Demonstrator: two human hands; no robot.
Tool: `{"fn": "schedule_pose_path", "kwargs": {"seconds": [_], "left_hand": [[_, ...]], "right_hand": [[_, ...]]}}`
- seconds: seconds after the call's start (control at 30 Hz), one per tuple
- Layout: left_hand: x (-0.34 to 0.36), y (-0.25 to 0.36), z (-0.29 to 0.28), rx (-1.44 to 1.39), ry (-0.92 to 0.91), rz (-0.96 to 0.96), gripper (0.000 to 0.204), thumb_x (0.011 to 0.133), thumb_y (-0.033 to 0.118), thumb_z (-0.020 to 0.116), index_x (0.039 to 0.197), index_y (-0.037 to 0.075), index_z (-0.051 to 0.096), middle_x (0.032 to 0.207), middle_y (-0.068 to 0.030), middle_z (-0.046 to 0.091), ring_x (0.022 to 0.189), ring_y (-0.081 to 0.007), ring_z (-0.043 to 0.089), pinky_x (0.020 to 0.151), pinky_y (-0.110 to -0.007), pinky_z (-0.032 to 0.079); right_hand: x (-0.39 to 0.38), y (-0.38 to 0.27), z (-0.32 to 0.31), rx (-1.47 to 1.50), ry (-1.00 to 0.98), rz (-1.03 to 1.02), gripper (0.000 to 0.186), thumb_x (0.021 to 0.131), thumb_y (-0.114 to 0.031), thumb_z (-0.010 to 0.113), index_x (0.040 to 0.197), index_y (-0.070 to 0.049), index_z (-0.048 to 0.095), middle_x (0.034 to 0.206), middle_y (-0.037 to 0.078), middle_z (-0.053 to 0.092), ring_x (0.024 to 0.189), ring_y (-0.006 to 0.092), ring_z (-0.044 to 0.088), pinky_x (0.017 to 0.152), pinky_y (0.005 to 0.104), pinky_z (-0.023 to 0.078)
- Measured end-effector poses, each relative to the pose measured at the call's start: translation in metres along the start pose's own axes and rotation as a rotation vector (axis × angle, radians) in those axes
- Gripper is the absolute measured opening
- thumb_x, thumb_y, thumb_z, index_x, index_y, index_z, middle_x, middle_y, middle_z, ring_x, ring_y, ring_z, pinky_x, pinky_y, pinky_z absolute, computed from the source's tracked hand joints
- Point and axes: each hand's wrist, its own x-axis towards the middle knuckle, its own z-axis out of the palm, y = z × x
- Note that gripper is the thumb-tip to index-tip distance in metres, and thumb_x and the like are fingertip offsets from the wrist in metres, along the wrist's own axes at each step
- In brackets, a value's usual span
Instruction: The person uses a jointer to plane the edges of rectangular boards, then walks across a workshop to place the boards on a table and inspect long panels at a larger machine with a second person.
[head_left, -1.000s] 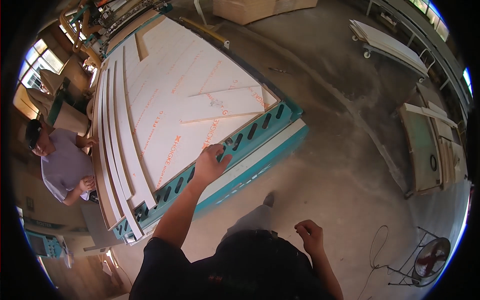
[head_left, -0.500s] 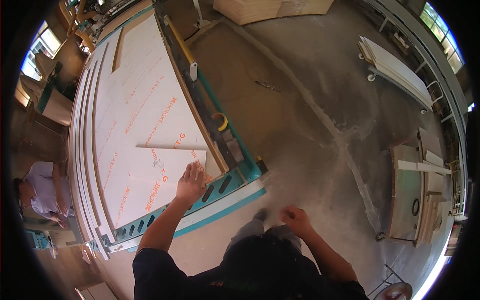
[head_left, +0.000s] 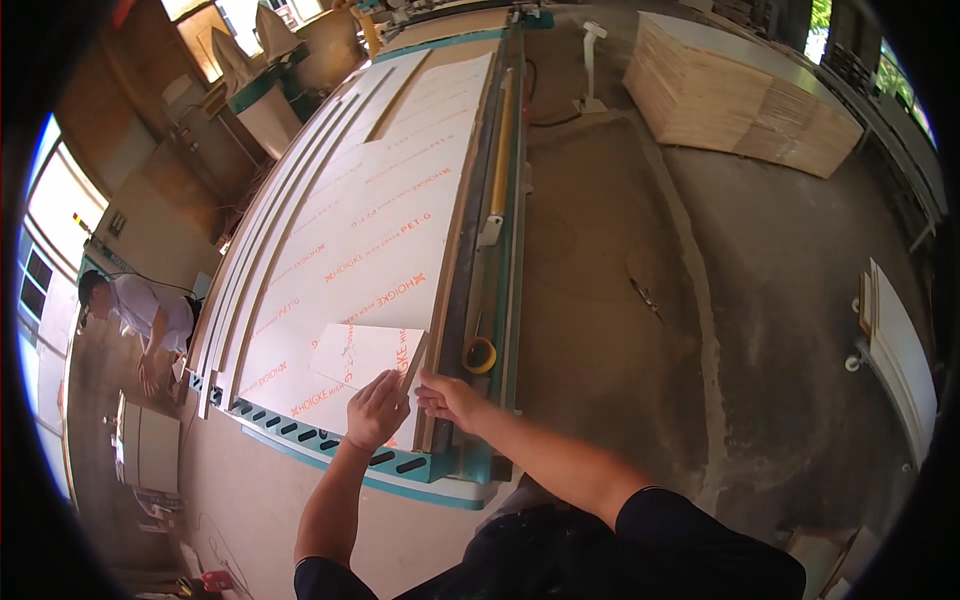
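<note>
A small white board (head_left: 372, 347) lies on top of a large white sheet (head_left: 400, 225) printed in orange, near the sheet's front right corner. My left hand (head_left: 376, 412) is closed over the near right corner of the small board, its fingers close together and hiding that corner. My right hand (head_left: 448, 400) reaches in from the right, with bent, slightly parted fingers at the small board's right edge. Its fingertips are beside my left hand; whether they touch the board is hard to tell. Beneath the sheet is a teal machine bed (head_left: 330, 447) with dark slots.
A yellow tape roll (head_left: 479, 355) rests on the bed's right side, below a yellow bar (head_left: 503, 160). Long narrow strips (head_left: 268, 225) run along the sheet's left. A co-worker (head_left: 150, 310) bends at far left. A wooden stack (head_left: 740, 95) and a board-laden trolley (head_left: 890, 340) stand right.
My right hand has come up from beside my body to the small board's right edge. My left hand remains at the board. The view has swung to the right of the co-worker and farther ahead.
</note>
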Motion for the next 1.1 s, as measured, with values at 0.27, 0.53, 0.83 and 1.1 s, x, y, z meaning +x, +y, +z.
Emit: {"fn": "schedule_pose_path", "kwargs": {"seconds": [0.27,0.53,0.83,1.1], "left_hand": [[0.117,0.058,0.05,-0.123,-0.089,-0.333,0.051,0.071,0.015,0.084,0.118,0.007,0.066,0.132,-0.0198,0.063,0.121,-0.0399,0.063,0.096,-0.05,0.055],[0.341,0.027,0.147,-0.55,0.564,-0.654,0.034,0.101,0.026,0.053,0.116,-0.005,0.054,0.103,-0.0179,0.063,0.091,-0.0258,0.059,0.083,-0.04,0.05],[0.73,-0.084,0.403,-2.257,0.451,-0.818,0.067,0.104,0.058,0.041,0.142,0.004,0.048,0.132,-0.0217,0.06,0.118,-0.0373,0.06,0.111,-0.053,0.041],[1.016,-0.112,0.543,-2.697,0.526,-0.359,0.047,0.104,0.034,0.052,0.14,0.005,0.054,0.1,-0.0066,0.052,0.09,-0.0206,0.047,0.089,-0.034,0.042]], "right_hand": [[0.077,-0.125,-0.049,-0.134,-0.085,-0.07,0.026,0.087,-0.014,0.069,0.104,0.007,0.07,0.091,0.015,0.071,0.078,0.0228,0.068,0.07,0.0338,0.054],[0.041,-0.387,-0.243,0.097,-0.164,-0.22,0.049,0.085,-0.002,0.064,0.133,0.006,0.059,0.128,0.016,0.066,0.116,0.0266,0.064,0.103,0.0378,0.048],[0.011,-0.667,-0.412,-0.712,-0.004,-1.201,0.043,0.089,-0.014,0.073,0.128,0.002,0.065,0.136,0.019,0.065,0.124,0.0323,0.063,0.104,0.0393,0.05],[0.075,-0.898,-0.525,-1.594,0.262,-1.391,0.034,0.094,-0.031,0.062,0.117,-0.009,0.074,0.133,0.013,0.066,0.124,0.0353,0.061,0.104,0.0472,0.048]]}}
